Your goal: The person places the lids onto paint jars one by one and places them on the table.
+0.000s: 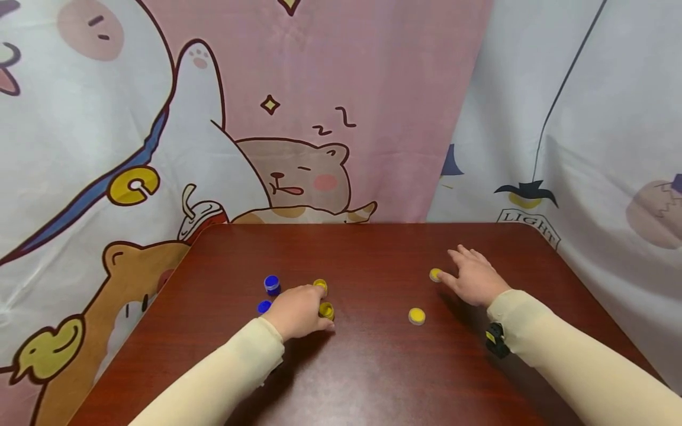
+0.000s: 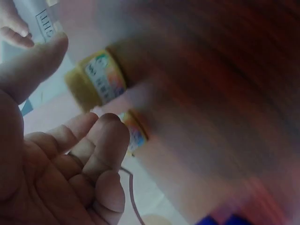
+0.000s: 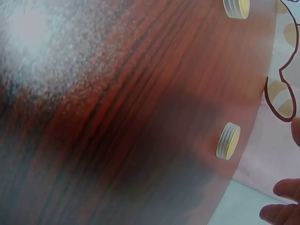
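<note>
My left hand (image 1: 298, 310) is over the left half of the table, thumb and fingers apart beside a yellow paint jar (image 1: 327, 311). In the left wrist view this labelled jar (image 2: 102, 78) shows in the gap between thumb and fingers; contact cannot be made out. A second yellow jar (image 1: 320, 286) is just beyond, partly behind the fingers. Two blue jars (image 1: 272, 285) sit left of the hand, one partly hidden by it. My right hand (image 1: 474, 278) hovers with fingers extended, its thumb near a yellow-topped, lid-like disc (image 1: 435, 275). A similar disc (image 1: 417, 316) lies nearer me.
The reddish-brown table (image 1: 373, 378) has a glossy wood-grain top. A cartoon-printed curtain (image 1: 399, 118) hangs behind its far edge and along the sides. A dark device (image 1: 497, 340) is strapped to the right wrist.
</note>
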Demonstrator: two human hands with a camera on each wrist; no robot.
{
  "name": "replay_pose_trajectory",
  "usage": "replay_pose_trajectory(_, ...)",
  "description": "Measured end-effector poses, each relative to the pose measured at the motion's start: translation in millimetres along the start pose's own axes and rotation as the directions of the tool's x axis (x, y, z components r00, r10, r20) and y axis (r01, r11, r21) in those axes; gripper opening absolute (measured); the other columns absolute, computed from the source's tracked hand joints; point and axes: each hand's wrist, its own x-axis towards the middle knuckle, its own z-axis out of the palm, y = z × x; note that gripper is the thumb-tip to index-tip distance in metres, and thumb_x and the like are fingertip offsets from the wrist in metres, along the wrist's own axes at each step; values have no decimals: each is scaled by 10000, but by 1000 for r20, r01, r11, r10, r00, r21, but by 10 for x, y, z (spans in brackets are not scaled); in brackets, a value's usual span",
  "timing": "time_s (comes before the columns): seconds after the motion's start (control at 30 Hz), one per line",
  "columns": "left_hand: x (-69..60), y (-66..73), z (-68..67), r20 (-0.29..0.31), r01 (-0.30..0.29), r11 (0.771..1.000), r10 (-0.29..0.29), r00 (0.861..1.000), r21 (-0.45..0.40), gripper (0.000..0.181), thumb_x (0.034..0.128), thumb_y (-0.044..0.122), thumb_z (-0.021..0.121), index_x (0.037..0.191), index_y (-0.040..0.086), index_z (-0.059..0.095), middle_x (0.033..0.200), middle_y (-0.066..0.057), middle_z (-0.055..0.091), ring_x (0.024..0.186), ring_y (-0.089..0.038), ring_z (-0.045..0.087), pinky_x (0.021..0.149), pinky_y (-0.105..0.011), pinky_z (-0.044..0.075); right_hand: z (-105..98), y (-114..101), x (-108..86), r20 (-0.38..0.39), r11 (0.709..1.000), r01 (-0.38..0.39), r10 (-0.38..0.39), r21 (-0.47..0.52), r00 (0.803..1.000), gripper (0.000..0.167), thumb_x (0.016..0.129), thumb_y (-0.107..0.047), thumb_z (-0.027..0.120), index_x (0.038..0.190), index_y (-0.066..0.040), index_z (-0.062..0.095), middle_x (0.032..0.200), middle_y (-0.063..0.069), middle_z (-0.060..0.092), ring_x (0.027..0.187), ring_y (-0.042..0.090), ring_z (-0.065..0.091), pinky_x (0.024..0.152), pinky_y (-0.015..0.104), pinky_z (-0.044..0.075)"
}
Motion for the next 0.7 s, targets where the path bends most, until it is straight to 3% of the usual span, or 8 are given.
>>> replay_pose_trajectory(0.07, 37, 19, 37, 5, 5, 1000, -6, 1000, 12, 459, 815, 508, 880, 985, 159, 634, 783, 45, 592, 731, -158, 568, 686, -367, 502, 8, -10, 3, 2, 1000, 5, -5, 1, 1000, 785, 1041, -423, 618, 1541, 132, 377, 1629, 395, 289, 1535, 572, 213, 1246, 682, 164)
replay_pose_trajectory(0.23, 101, 40, 82, 31, 15, 999, -16, 999, 36, 394, 844, 422, 873, 1080, 154, 704, 876, 23, 690, 844, -200, 662, 775, -409, 559, 9, -21, 16, -3, 1000, 9, -9, -17, 1000, 766, 1042, -408, 619, 1534, 133, 390, 1624, 390, 307, 1529, 566, 236, 1235, 687, 199)
replay_pose_trajectory(0.4, 147, 39, 113, 38, 12, 999, -13, 999, 39, 338, 860, 352, 870, 1085, 138, 736, 937, -1, 737, 934, -258, 706, 866, -441, 573, 22, -42, 43, 3, 1000, 2, -2, -12, 1000, 712, 1035, -366, 652, 1525, 102, 433, 1587, 358, 406, 1488, 545, 350, 1198, 678, 304)
replay_pose_trajectory(0.7, 179, 44, 123, 22, 9, 999, -9, 1000, 37, 272, 813, 342, 902, 969, 174, 755, 852, 35, 731, 847, -219, 683, 807, -414, 569, 170, 11, 261, 66, 997, 38, -33, -73, 997, 576, 989, -274, 730, 1459, 20, 571, 1383, 272, 639, 1275, 450, 605, 1073, 602, 492)
